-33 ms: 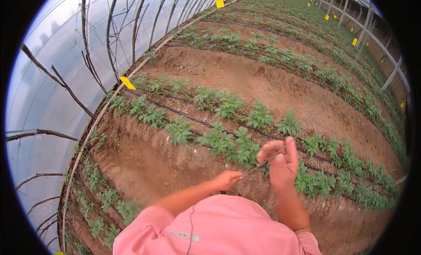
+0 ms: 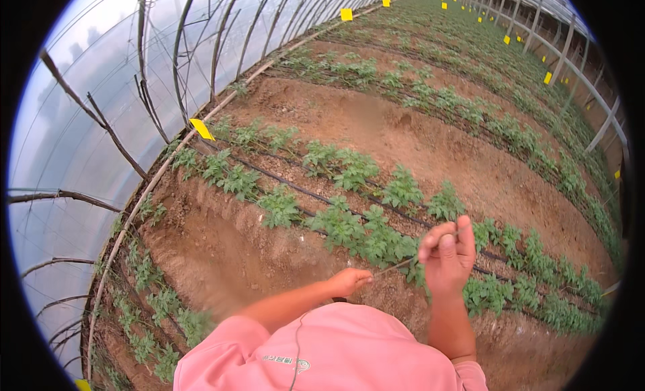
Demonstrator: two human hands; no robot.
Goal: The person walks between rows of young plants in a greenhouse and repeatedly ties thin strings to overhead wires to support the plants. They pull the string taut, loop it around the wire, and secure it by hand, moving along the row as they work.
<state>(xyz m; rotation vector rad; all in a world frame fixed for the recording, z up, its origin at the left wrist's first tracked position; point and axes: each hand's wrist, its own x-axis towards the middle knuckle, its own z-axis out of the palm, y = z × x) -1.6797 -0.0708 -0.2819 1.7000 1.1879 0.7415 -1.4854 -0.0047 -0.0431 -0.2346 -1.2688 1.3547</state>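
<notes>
A thin greenish-brown string (image 2: pixel 395 267) runs taut between my two hands, above the edge of a planted bed. Its left end is pinched in my left hand (image 2: pixel 349 282), which is closed in front of my body. My right hand (image 2: pixel 447 260) is raised higher and farther right, palm towards me. Its thumb and fingers are curled in on the string, with one finger sticking up more than the others. Leafy green plants (image 2: pixel 379 238) grow just beyond both hands, partly hidden behind the right one.
Black drip hoses (image 2: pixel 289 183) run along the bed between plant rows. Bare soil furrows (image 2: pixel 228 236) lie on either side. Clear plastic sheeting on curved poles (image 2: pixel 121 149) walls off the left. Yellow cards (image 2: pixel 201 129) hang along the rows. A thin cord (image 2: pixel 297 344) lies down my pink shirt.
My right hand has shifted right, and its fingers have curled in more around the string. The left hand stays nearly in place. The whole view has tilted slightly.
</notes>
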